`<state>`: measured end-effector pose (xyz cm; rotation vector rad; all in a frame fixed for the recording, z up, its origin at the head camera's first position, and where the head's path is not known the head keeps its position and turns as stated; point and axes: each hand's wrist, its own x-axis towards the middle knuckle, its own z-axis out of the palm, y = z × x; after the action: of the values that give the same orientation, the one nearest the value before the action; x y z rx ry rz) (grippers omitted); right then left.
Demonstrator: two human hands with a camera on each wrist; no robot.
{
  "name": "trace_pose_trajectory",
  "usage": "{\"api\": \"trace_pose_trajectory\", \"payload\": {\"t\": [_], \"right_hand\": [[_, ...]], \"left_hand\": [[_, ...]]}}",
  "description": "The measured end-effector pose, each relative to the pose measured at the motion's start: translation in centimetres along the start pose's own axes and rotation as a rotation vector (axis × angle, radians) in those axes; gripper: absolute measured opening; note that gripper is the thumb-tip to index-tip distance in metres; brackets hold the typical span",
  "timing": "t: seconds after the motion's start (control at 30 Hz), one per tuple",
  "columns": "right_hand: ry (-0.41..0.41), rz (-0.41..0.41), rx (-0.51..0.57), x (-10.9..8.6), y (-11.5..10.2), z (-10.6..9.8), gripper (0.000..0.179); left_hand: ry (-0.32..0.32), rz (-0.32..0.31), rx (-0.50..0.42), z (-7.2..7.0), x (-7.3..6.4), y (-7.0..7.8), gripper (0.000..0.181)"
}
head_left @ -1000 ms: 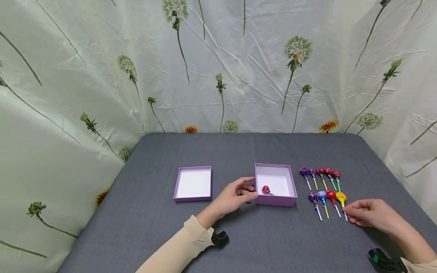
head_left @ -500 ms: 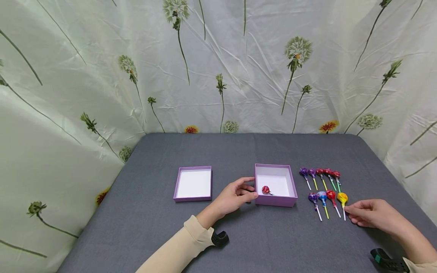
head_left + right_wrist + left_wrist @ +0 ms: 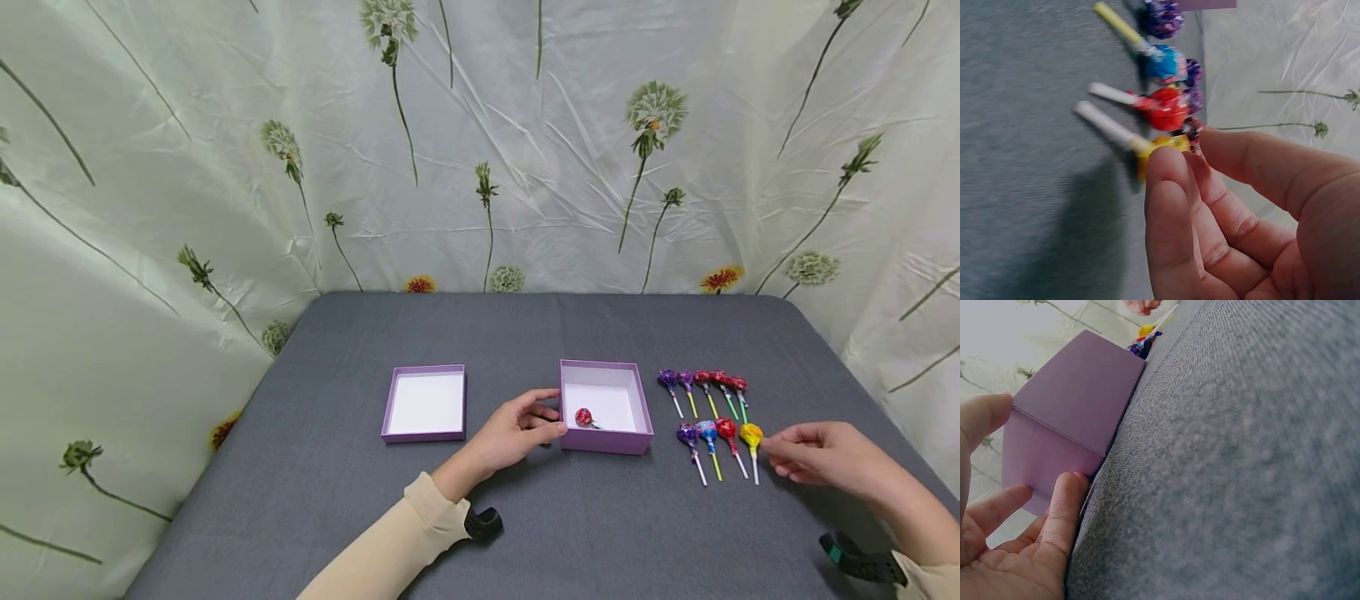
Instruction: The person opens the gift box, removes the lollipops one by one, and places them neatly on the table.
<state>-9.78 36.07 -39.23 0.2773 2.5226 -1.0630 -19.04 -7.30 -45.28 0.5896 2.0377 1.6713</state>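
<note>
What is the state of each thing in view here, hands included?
Purple box: open, upright, one red lollipop lying inside.
Box lid: off, lying inside-up, nothing in it.
Yellow lollipop: lying on the table, right hand's fingertips at its head.
Eight other lollipops: lying in two rows, untouched.
Left hand: fingers against the box's left wall.
Right hand: on the yellow lollipop's head; grip unclear.

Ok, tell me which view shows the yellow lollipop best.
The right wrist view: the yellow lollipop fills the frame, right hand fingertips at its head. The head view shows it small; the left wrist view, a distant speck.
</note>
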Motion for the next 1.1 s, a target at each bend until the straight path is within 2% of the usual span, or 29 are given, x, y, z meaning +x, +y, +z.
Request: {"api": "trace_pose_trajectory", "payload": {"t": [0.3, 0.53, 0.8, 0.97, 1.1], "right_hand": [[0.003, -0.086, -0.081, 0.1, -3.5, -1.6, 0.042], [-0.061, -0.215, -0.088, 0.8, -6.9, -2.4, 0.033], [-0.150, -0.254, -0.075, 2.2, -11.9, -1.3, 0.028], [-0.236, -0.271, -0.058, 3.7, -14.8, 0.2, 0.023], [-0.310, -0.282, -0.053, 4.9, -16.3, 1.7, 0.024]], "left_hand": [[-0.009, -0.003, -0.006, -0.1, 0.1, -0.2, 0.057], [-0.009, -0.010, -0.006, 0.0, 0.0, -0.2, 0.056], [-0.014, -0.015, -0.009, -0.1, 0.2, -0.2, 0.056], [-0.013, -0.009, -0.011, -0.1, 0.2, -0.2, 0.056], [-0.011, -0.012, -0.010, -0.2, 0.2, -0.3, 0.055]]}}
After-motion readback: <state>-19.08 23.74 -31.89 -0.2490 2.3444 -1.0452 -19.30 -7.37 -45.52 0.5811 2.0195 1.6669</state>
